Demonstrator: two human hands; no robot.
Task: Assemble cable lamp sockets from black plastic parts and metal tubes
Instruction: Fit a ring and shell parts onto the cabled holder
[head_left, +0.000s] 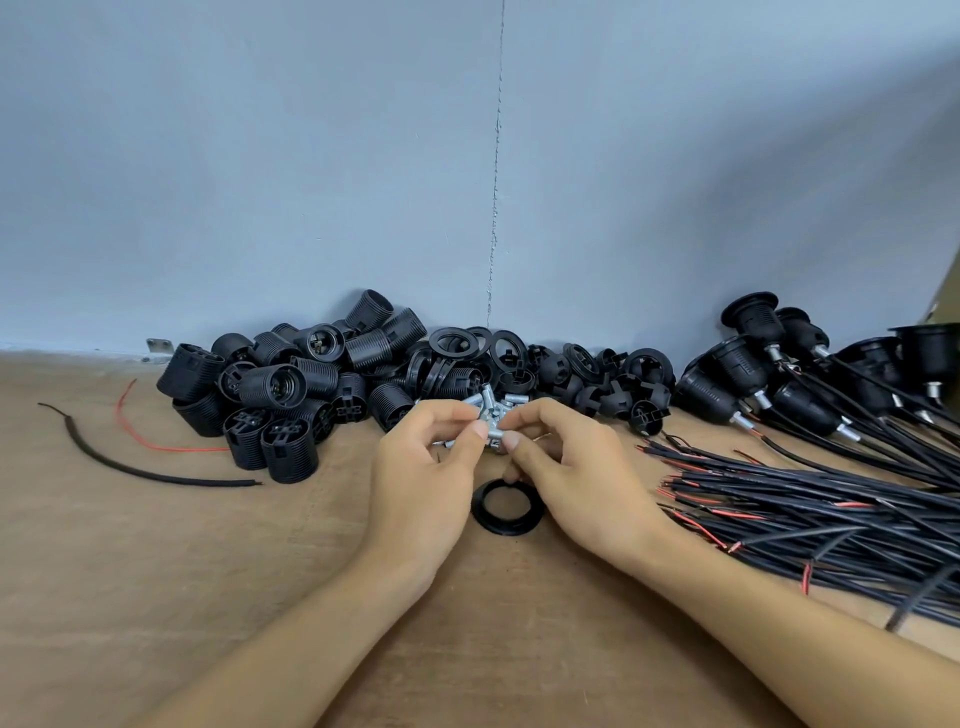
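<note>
My left hand (423, 467) and my right hand (566, 467) meet at the middle of the table, fingertips pinching a small metal tube (493, 430) between them. Behind the fingers lies a little heap of metal tubes (491, 402). A black plastic ring (508, 506) lies flat on the table just below my right fingers. Threaded black socket bodies (275, 395) are piled at the back left. Black rings and caps (571, 371) are heaped behind the tubes.
Finished sockets with cables (779, 374) lie at the back right. A bundle of black and red wires (810, 504) spreads across the right side. A loose black cable (130, 467) and a red wire (150, 444) lie at the left. A grey wall (467, 156) closes the back.
</note>
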